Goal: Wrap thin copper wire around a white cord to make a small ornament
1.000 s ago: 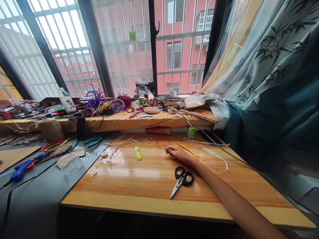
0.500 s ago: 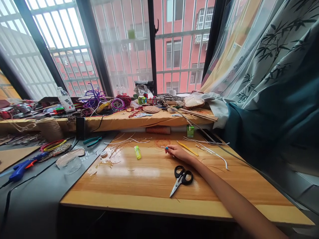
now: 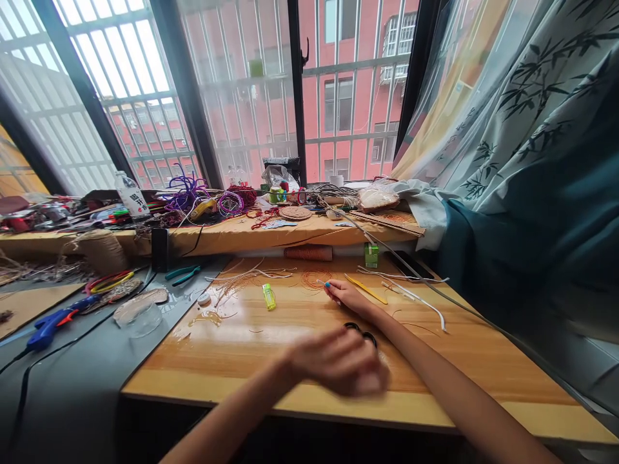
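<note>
My right hand [image 3: 347, 296] is closed in a pinch on a thin whitish strand [image 3: 320, 281], whose tip pokes out to the left beside a coil of fine orange thread [image 3: 315, 278]. Smeared by motion, my left hand [image 3: 338, 361] passes over the front of the wooden board. Behind it are the scissors [image 3: 352, 326]; only parts of their black handles show and the blades are hidden. Whether the left hand touches them I cannot tell. A yellow tool [image 3: 366, 289] with a pointed end lies just right of my right hand.
A yellow-green lighter [image 3: 269, 297] lies left of centre on the wooden board [image 3: 193, 370]. White cords [image 3: 430, 303] lie at right. On the grey surface are teal pliers [image 3: 186, 276] and a blue glue gun [image 3: 51, 325]. A cluttered ledge [image 3: 232, 237] runs along the window.
My left hand has come into view from below and now covers most of the scissors. My right hand keeps its pinch in nearly the same spot.
</note>
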`<state>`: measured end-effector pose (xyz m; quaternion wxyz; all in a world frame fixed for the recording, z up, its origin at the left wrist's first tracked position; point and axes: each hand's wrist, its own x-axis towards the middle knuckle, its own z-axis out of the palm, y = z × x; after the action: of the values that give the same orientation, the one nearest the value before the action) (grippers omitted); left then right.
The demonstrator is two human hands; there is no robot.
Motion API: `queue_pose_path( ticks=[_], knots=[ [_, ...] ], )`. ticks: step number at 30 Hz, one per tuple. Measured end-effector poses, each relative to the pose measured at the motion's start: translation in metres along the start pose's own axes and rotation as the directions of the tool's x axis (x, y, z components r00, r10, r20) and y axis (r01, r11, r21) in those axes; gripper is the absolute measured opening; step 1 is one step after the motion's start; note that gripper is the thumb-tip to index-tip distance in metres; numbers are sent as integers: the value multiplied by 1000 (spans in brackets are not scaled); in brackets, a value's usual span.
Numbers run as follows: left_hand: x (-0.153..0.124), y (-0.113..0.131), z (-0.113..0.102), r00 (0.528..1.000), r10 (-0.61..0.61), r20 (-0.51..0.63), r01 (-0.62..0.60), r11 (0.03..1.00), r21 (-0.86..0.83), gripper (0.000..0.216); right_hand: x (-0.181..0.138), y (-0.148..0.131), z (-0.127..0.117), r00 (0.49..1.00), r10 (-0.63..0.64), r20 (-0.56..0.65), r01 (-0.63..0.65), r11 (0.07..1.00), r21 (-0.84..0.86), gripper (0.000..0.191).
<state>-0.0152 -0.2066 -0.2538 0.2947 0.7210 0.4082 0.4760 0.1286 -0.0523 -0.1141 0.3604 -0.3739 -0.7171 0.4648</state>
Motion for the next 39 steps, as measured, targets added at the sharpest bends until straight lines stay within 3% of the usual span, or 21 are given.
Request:
queue_pose_path(
  ticks=[2, 4, 5, 8, 13, 16, 19, 22, 26, 30, 34, 39],
  knots=[
    [113, 31, -39, 987, 136, 82, -157, 922, 354, 22, 2, 4, -1, 994, -6, -107, 13, 998, 64, 27],
    [194, 46, -70, 970, 219, 106, -228, 667, 710, 27, 4, 6, -2, 982, 15, -189, 3, 996, 94, 27],
    [218, 47, -80, 975, 196, 105, -198, 548, 812, 27, 4, 7, -2, 978, 25, -207, -6, 996, 94, 27],
    [239, 31, -88, 967, 122, 221, -250, 336, 908, 24, 5, 6, -3, 979, 36, -201, -21, 997, 81, 28],
    [243, 12, -79, 948, 187, 259, -303, 270, 914, 19, 5, 5, -2, 985, 40, -170, -27, 997, 78, 27],
    [256, 21, -83, 945, 198, 262, -311, 286, 907, 19, 7, 6, -3, 987, 47, -154, -36, 997, 69, 28],
    [259, 37, -89, 965, 222, 140, -210, 331, 920, 19, 7, 6, -3, 990, 52, -128, -47, 998, 42, 28],
    [245, 50, -87, 938, 346, -4, -155, 430, 889, 18, 5, 2, -3, 992, 16, -126, -18, 1000, -21, 29],
    [211, 54, -67, 912, 410, -4, -229, 517, 825, 18, 2, -1, -2, 993, -64, -102, 52, 991, -122, 24],
    [192, 45, -47, 957, 287, 36, -232, 687, 689, 15, 3, 2, -2, 979, -55, -195, 28, 990, -141, 23],
    [193, 44, -44, 989, 145, -28, -121, 905, 408, 14, 3, 4, -3, 978, -34, -205, 4, 989, -147, 22],
    [198, 44, -48, 995, -25, -93, 37, 992, 121, 14, 3, 0, -5, 985, -53, -167, 16, 976, -217, 20]
  ],
)
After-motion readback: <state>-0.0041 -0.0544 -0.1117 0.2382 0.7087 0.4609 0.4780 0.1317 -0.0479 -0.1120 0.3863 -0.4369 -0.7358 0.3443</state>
